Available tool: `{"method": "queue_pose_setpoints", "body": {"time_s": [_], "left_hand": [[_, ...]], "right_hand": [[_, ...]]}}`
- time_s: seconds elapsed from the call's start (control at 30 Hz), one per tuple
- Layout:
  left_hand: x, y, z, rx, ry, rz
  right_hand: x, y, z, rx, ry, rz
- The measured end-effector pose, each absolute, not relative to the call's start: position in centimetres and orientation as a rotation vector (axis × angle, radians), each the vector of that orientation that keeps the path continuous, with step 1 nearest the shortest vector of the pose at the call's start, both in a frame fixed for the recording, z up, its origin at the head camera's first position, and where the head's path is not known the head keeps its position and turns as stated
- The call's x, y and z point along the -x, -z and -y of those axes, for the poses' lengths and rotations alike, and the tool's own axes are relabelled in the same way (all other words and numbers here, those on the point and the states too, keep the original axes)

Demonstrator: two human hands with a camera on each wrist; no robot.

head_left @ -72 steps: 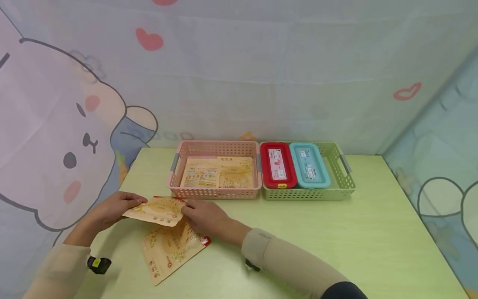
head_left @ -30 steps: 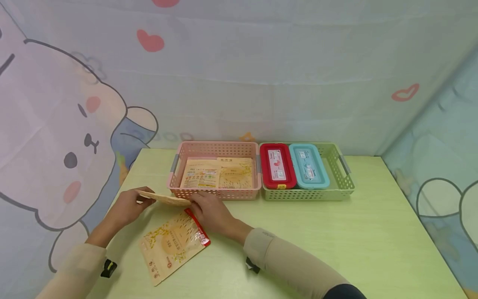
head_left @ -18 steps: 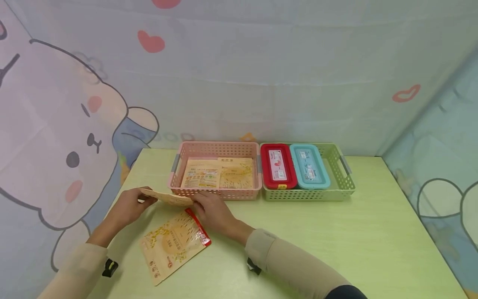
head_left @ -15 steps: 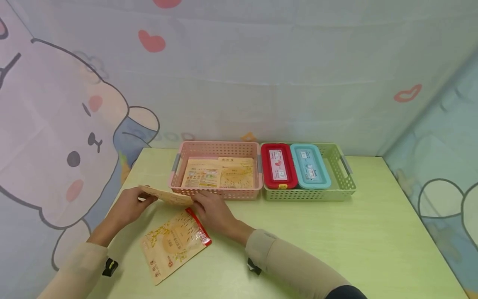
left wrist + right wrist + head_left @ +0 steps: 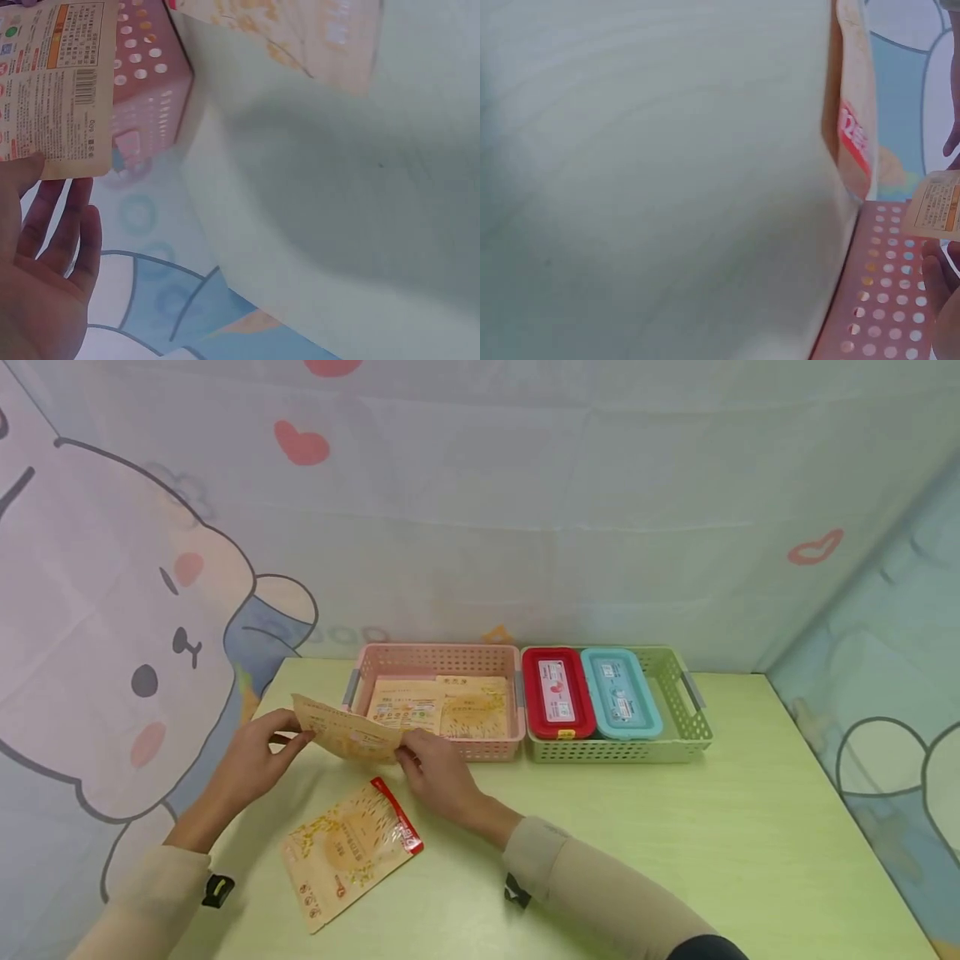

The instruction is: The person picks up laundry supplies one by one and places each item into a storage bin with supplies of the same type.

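A tan pouch (image 5: 348, 731) is held up between both hands in the head view, tilted, one long edge raised in front of the pink basket. My left hand (image 5: 258, 758) pinches its left end; the thumb lies on its printed face in the left wrist view. Its right end is gripped by my right hand (image 5: 444, 781), close by the basket's front wall. Dense small print and a barcode show on the pouch's face (image 5: 75, 112) in the left wrist view. Below the hands, a second tan pouch (image 5: 352, 856) with a red top strip lies flat on the table.
The pink perforated basket (image 5: 442, 750) contains two tan pouches (image 5: 474, 706) side by side. Against its right side stands a green basket (image 5: 622, 752) holding a red-lidded box (image 5: 558, 693) and a blue-lidded box (image 5: 622, 693). A printed curtain (image 5: 480, 527) hangs behind the green table (image 5: 750, 827).
The held pouch, earlier over the one on the table, has risen toward the pink basket and turned from nearly edge-on to show its face. Both hands have moved with it, the right slightly rightward.
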State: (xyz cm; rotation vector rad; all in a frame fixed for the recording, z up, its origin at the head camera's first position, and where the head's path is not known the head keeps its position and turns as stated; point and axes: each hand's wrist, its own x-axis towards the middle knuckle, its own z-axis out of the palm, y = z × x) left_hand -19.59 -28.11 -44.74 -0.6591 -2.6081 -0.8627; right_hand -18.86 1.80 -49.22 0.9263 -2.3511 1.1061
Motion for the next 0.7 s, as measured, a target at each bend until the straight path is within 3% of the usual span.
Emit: {"method": "queue_pose_setpoints", "body": {"time_s": [0.7], "left_hand": [[20.8,42.0,24.7,0.648,0.861,2.457]], "right_hand": [[20.9,45.5,-4.6,-0.795,-1.457,2.205]]}}
